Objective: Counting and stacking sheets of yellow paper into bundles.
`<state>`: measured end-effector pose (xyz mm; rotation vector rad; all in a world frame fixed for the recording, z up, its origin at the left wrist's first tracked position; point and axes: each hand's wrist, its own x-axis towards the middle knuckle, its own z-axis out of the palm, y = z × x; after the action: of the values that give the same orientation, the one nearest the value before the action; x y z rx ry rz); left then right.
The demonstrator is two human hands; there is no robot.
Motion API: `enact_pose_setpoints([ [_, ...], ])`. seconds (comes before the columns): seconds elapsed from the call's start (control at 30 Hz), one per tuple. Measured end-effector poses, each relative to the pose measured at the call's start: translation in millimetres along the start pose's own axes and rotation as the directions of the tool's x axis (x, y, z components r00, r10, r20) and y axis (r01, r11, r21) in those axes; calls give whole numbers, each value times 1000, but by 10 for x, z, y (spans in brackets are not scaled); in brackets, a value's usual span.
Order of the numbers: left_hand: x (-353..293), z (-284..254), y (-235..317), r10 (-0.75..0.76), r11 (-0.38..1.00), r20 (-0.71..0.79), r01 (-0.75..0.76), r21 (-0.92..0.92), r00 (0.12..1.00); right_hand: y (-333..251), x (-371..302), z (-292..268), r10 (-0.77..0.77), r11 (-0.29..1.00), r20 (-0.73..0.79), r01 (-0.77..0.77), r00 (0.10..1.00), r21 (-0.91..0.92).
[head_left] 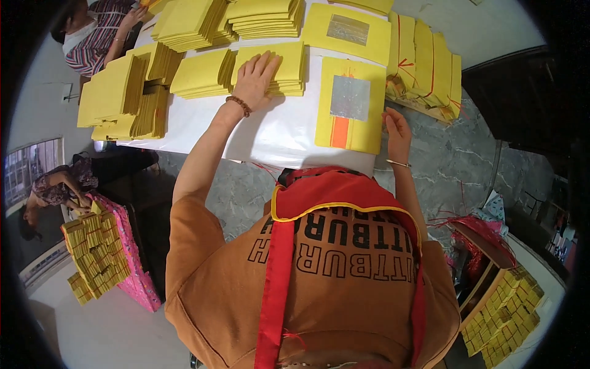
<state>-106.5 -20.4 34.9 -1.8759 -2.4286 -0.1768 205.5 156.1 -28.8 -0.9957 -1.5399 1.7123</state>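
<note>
My left hand lies with fingers spread on top of a stack of folded yellow paper. A brown bead bracelet circles that wrist. At the table's right edge, my right hand has its fingers curled in, right beside a yellow sheet. That sheet carries a silver square and an orange strip. Whether these fingers pinch the sheet's edge or anything small cannot be made out. Just beyond lies another yellow sheet with a silver patch.
More folded yellow stacks stand along the left of the white-covered table. Red-tied yellow bundles sit beyond its right edge. A person is at the far left; another works by a pink-covered table. Yellow bundles fill the lower right.
</note>
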Motion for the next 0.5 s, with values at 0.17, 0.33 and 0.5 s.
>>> enact_pose_setpoints([
  [0.17, 41, -148, 646, 84, 937, -328, -187, -296, 941, 220, 27, -123, -36, 997, -30, 34, 999, -74],
  [0.33, -209, 337, 1276, 336, 864, -135, -362, -349, 932, 147, -26, -43, -264, 838, 84, 272, 961, -473],
  [0.5, -223, 425, 1239, 409, 868, -80, -414, -273, 909, 135, -97, -8, -411, 455, 302, 481, 860, -750],
])
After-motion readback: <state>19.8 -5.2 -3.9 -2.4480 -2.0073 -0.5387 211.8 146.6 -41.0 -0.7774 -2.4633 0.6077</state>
